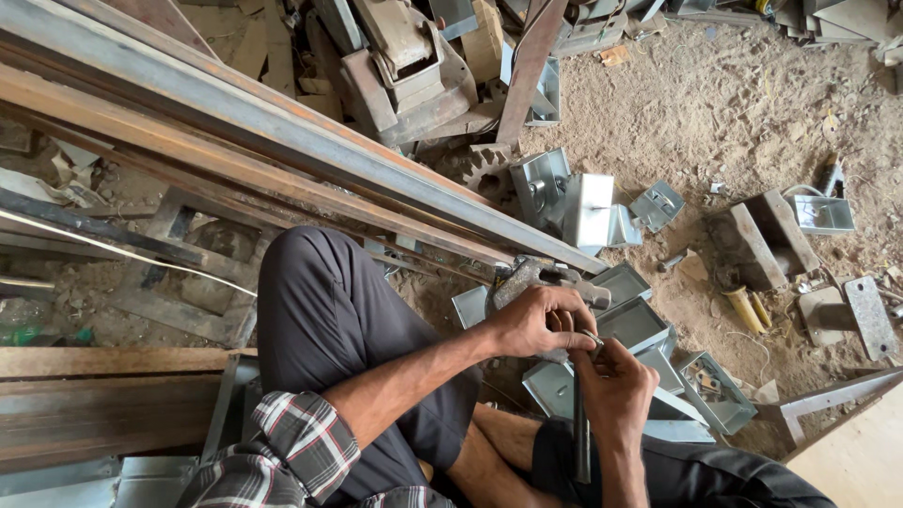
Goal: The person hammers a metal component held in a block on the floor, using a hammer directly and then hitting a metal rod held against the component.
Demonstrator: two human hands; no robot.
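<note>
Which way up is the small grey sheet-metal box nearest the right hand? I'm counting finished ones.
Open side up: the small grey sheet-metal box shows its inside, holding small bits.

No packages, labels, signs or screens are to be seen anywhere in the view.
</note>
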